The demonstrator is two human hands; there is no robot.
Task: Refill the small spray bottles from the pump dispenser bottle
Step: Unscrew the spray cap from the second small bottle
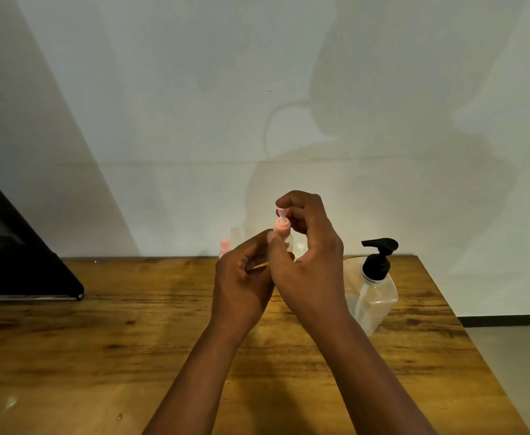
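Observation:
My left hand [243,277] grips a small clear spray bottle [284,235] with a pink top, held above the back of the wooden table [131,340]. My right hand [309,246] pinches the pink spray head [281,212] at the bottle's top with thumb and fingers. Most of the bottle's body is hidden by my fingers. A second small spray bottle [225,247] with a pink top stands behind my left hand near the wall. To the right stands the clear pump dispenser bottle [375,293] with a black pump [379,252].
A dark flat object [22,265] leans at the table's left side against the wall. The wall runs right behind the table's far edge. The table's right edge drops to the floor [514,356].

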